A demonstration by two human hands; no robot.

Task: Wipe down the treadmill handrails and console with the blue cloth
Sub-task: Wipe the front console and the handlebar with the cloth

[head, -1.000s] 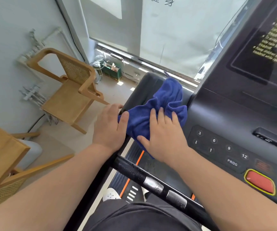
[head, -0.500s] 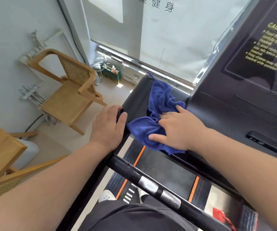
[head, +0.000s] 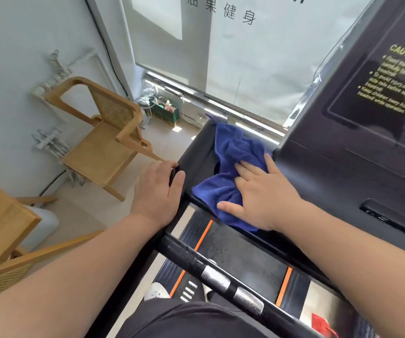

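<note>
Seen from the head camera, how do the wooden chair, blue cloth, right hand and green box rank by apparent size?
1. wooden chair, clearly largest.
2. blue cloth and right hand look about alike; the hand covers part of the cloth, so no ranking.
3. green box, smallest, though it also sits farthest away.

Fluffy blue cloth point(head: 233, 162), matt console point(head: 330, 172)

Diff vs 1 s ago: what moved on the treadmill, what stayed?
The right hand pivoted on the blue cloth. Its fingers pointed forward and now point left, and the cloth lies flatter in the recess beside the console. The camera tilted up, so the keypad is out of frame. Nothing was picked up or let go. The left hand kept its grip on the left handrail.
</note>
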